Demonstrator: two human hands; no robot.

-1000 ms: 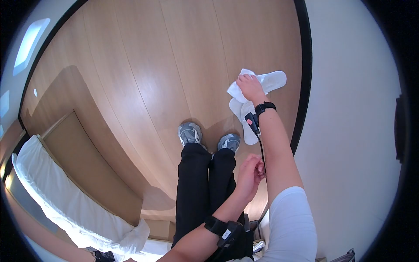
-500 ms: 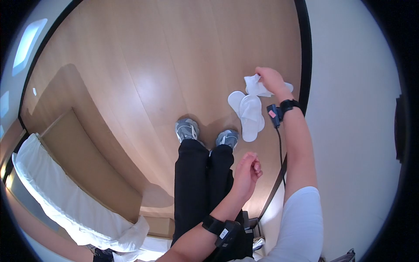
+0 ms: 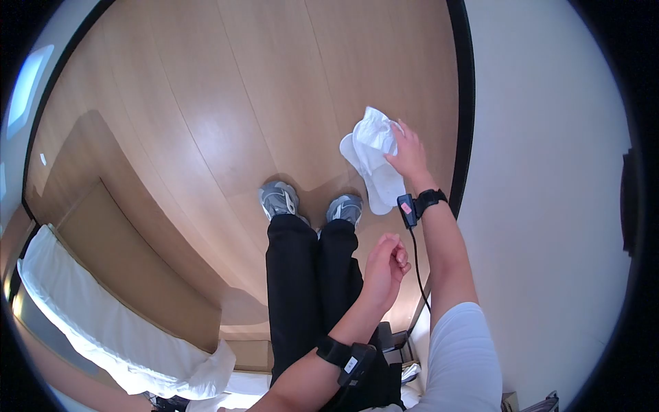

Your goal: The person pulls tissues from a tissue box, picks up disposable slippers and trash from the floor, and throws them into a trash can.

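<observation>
White slippers [image 3: 384, 182] lie overlapping on the wooden floor, in front and to the right of the grey shoes. A crumpled white slipper upper [image 3: 375, 132] lies over the far part of this pile. My right hand [image 3: 410, 154] is at the pile's right edge, with thumb and fingers apart and the fingertips against the white material. It hides part of the slippers. My left hand [image 3: 386, 269] hangs in front of the black trousers, its fingers curled in loosely with nothing visible in them. Each wrist wears a black strap with a small device.
The grey shoes [image 3: 279, 200] stand on the wooden floor [image 3: 206, 89]. To the right, a dark skirting board [image 3: 465, 103] borders the pale wall [image 3: 542, 172]. At the left is a bed or sofa with a brown base [image 3: 137, 254] and white bedding [image 3: 89, 309].
My right hand has moved the white slipper leftward onto the other slippers, and its pinch has spread apart. My left hand stays curled in about the same place. The view has shifted slightly.
</observation>
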